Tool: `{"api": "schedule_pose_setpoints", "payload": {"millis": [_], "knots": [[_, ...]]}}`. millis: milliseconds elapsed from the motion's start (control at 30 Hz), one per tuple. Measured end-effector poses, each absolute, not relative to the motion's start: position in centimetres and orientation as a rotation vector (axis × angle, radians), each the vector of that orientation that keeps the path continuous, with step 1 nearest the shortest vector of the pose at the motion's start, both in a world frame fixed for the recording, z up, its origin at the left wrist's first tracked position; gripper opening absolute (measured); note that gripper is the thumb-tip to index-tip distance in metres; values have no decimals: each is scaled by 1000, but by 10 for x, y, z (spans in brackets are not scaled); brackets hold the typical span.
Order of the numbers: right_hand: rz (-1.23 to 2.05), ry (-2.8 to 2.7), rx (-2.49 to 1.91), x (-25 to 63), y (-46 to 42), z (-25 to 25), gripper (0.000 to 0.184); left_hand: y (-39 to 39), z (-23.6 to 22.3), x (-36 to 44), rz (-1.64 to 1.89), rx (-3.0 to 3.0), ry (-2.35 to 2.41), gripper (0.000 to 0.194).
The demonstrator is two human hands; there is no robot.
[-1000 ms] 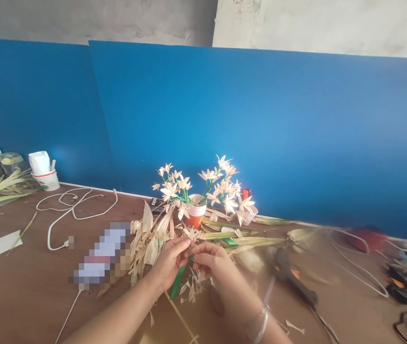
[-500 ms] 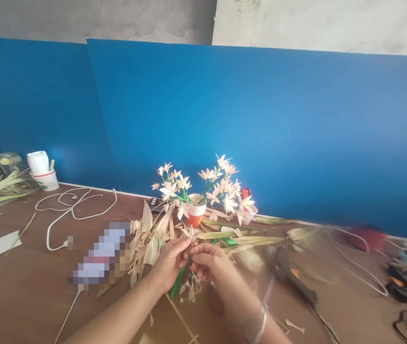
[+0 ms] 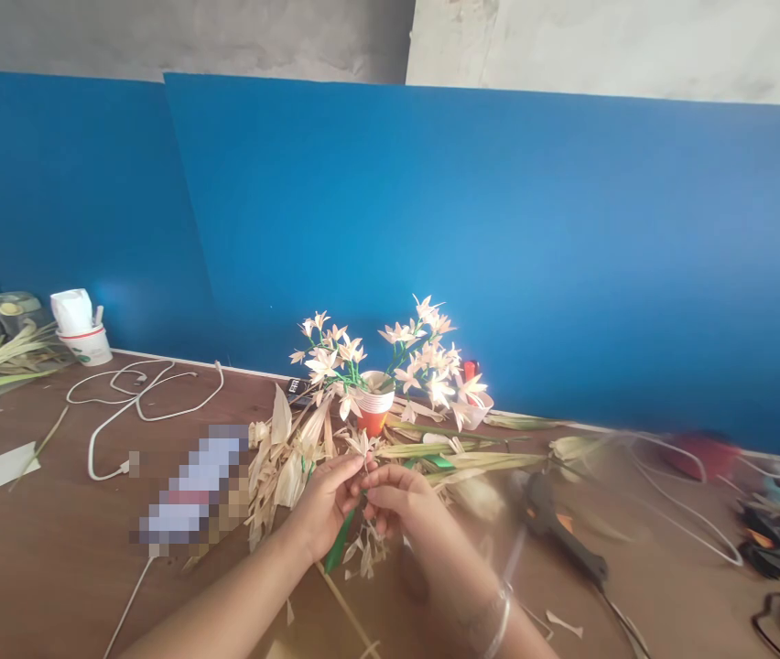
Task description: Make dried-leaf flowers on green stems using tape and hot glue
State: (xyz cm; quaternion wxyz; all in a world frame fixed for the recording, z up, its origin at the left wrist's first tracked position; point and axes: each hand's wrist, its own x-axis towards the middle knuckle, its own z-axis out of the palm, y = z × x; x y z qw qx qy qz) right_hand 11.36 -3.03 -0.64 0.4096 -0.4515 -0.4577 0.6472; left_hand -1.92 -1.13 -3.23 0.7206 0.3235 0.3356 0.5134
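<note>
My left hand [image 3: 327,503] is closed, its thumb and fingertips pinching a small pale flower [image 3: 362,443] just under the petals. The flower looks made of dried corn husk and points upward. Close against it, my right hand [image 3: 400,494] is also closed, its thumb and forefinger pressed together at the flower's base. The thin stem between the fingers is mostly hidden. Below my left hand a green strip [image 3: 339,547] hangs down, its upper end covered by the fingers. Behind both hands, finished husk flowers [image 3: 435,366] on green stems stand around an orange-and-white paper cup [image 3: 374,412].
Dried husks [image 3: 287,476] lie left of my hands, and husk scraps [image 3: 366,554] below them. A glue gun [image 3: 561,531] rests to the right. White cable [image 3: 135,398] and a blurred-out phone-like object [image 3: 194,485] lie left. A blue panel [image 3: 465,247] stands behind the table.
Both hands stay in nearly the same place, still pinching the flower. The flower head has shifted slightly left, and a little less of the green strip shows.
</note>
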Motion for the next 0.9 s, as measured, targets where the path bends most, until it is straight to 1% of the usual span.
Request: {"api": "schedule_pose_setpoints", "payload": {"millis": [400,533,767,900], "knots": [[1623,-1156,-1109,113,-28,-11,14,-12,-30,-17,1122,687,735,27],[1626,-1138,-1088,113,-29,-12,11,-12,-32,-17,1124,691,738,26],[1680,-1057,-1046,110,-32,-10,12,-14,-31,-16,1163,750,738,24],[1667,-1058,-1069,109,-32,-9,9,-13,-35,-18,1179,776,759,22]]}}
